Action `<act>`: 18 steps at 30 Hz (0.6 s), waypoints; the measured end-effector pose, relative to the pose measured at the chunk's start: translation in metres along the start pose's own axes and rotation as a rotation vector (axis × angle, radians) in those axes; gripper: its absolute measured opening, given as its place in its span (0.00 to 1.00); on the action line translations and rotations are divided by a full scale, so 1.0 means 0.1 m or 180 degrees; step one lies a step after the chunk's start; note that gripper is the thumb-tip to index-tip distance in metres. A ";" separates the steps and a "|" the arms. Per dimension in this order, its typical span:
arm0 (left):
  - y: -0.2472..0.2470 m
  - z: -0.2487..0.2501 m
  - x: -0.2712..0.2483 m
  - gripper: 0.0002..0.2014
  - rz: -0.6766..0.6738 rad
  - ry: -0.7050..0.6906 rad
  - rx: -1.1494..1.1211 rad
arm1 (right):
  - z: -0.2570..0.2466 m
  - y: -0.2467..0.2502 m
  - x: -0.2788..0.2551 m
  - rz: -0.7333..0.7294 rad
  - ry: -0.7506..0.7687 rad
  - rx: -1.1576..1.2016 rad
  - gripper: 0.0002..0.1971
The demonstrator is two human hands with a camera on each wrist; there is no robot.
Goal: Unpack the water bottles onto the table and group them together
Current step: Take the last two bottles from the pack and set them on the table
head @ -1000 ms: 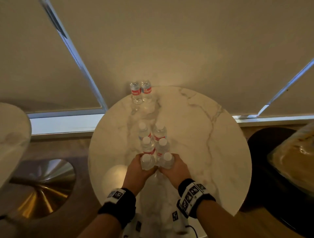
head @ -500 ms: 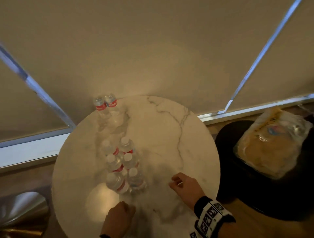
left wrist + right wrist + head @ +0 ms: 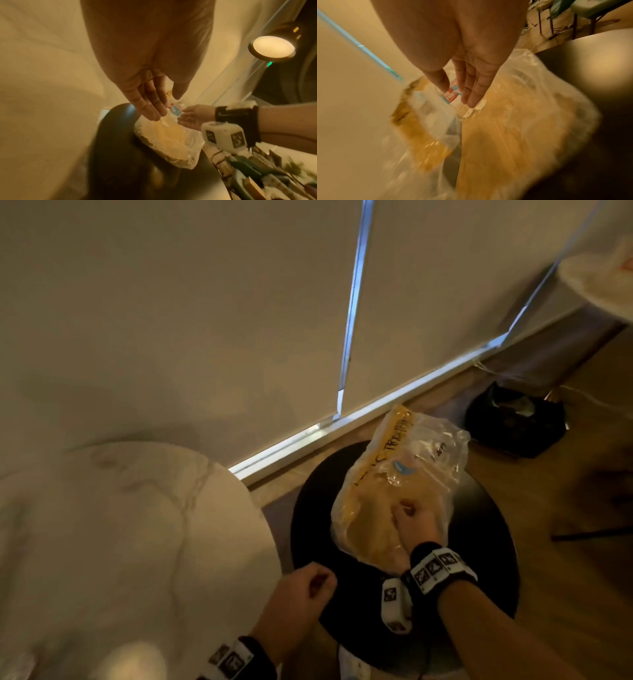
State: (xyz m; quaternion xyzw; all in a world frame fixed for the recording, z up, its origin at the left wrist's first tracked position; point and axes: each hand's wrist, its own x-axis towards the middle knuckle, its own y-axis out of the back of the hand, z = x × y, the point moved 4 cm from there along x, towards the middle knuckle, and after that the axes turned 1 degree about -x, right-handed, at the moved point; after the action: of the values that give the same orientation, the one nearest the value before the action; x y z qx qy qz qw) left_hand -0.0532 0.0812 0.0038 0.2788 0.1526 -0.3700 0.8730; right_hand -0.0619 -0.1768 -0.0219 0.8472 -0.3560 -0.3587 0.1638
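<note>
Our right fingers [image 3: 471, 93], straight and spread, reach a bottle [image 3: 453, 94] inside the plastic pack [image 3: 394, 491] on the dark stool [image 3: 308, 525], right of the marble table [image 3: 137, 525], left hand [image 3: 301, 590] loose and empty, so unpacking seems unfinished.

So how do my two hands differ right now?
The right hand is over the plastic pack on the black stool, fingers straight and reaching for a bottle inside. The left hand hangs short of the pack, above the gap between the marble table and the stool, touching nothing. Both are open and wear tagged black wristbands.
</note>
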 end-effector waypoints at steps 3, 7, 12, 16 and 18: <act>-0.44 0.41 0.97 0.11 -0.0126 -0.0111 0.0196 | -0.14 0.18 0.81 0.0300 -0.0047 -0.0272 0.18; -0.70 0.59 1.82 0.16 -0.0115 0.0119 0.0352 | -0.30 0.06 1.46 -0.0437 0.0065 -0.0287 0.16; -0.81 0.66 2.27 0.14 0.0203 0.0039 0.1084 | -0.18 0.09 1.47 -0.0940 0.0031 -0.0367 0.22; -0.79 0.72 2.52 0.15 0.0527 0.0093 0.1330 | -0.04 0.29 1.10 -0.0765 0.0581 -0.0224 0.25; -0.85 0.79 2.68 0.14 0.0405 0.0188 0.0986 | 0.13 0.34 0.94 -0.0971 0.0799 -0.0757 0.31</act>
State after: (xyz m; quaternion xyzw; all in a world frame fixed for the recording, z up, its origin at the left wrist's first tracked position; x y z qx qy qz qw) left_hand 0.0718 -0.1648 -0.0915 0.4299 0.1014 -0.3247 0.8364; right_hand -0.0412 -0.2684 -0.0590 0.9039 -0.1558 -0.3105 0.2494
